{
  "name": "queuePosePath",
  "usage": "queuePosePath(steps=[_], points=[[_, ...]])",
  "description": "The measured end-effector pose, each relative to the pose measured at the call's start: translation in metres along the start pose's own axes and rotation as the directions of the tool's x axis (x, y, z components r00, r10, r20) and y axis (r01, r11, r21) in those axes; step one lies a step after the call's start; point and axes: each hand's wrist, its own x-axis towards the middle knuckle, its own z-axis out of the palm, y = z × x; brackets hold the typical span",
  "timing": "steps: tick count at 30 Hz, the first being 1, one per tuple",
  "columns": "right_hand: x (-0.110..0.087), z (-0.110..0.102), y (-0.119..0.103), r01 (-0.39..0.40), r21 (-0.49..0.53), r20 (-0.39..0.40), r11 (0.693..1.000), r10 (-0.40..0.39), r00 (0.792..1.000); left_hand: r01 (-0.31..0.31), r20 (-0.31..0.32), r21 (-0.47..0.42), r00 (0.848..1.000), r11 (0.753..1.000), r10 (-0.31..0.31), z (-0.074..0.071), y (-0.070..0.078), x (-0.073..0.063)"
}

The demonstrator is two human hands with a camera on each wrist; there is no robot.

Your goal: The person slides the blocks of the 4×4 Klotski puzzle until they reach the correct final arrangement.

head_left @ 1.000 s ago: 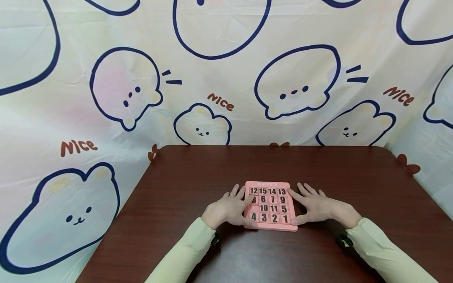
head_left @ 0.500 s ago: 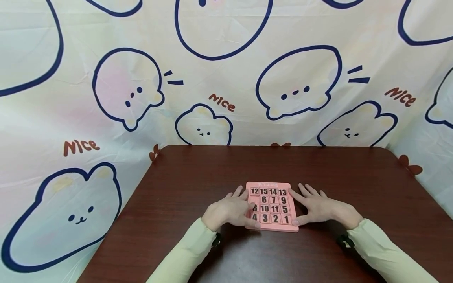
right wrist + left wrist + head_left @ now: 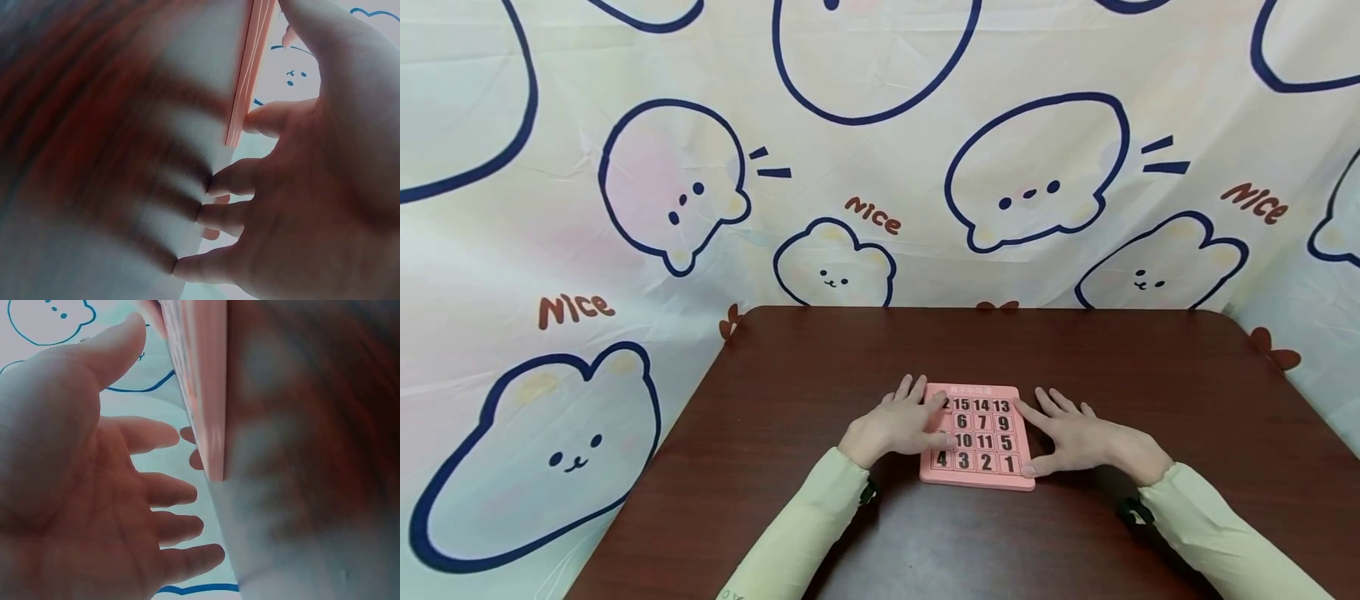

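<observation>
Both arms [image 3: 797,525] angle inward, hands [image 3: 891,425] [image 3: 1084,440] palm down with fingers [image 3: 222,215] spread.

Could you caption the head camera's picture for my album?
Left hand over one side, right hand at the other: a pink number puzzle on a dark table, before cartoon-printed cloth.

The left hand [image 3: 891,427] partly hides the left column of the pink number board [image 3: 982,431], apparently including a digit beside the far-left 2. Its pale lettering [image 3: 971,391] is too small to read. Both sleeves [image 3: 805,517] are cut off; wrist views blur the counter [image 3: 312,469].
</observation>
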Motion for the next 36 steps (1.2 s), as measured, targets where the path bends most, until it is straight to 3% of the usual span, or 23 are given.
queuePosePath(steps=[11,26,36], points=[[0.000,-0.001,0.000,-0.002,0.005,0.002,1.000,0.002,1.000,0.039,0.058,0.025,0.997,0.999,-0.041,0.004,-0.003,0.006],[0.000,-0.001,0.001,-0.006,0.000,0.011,1.000,0.006,1.000,0.042,0.065,0.058,0.997,0.997,-0.046,0.002,0.009,-0.014],[0.000,0.000,0.001,-0.009,0.007,0.013,1.000,0.009,1.000,0.002,0.052,0.080,0.999,0.997,-0.006,-0.003,0.015,-0.021]])
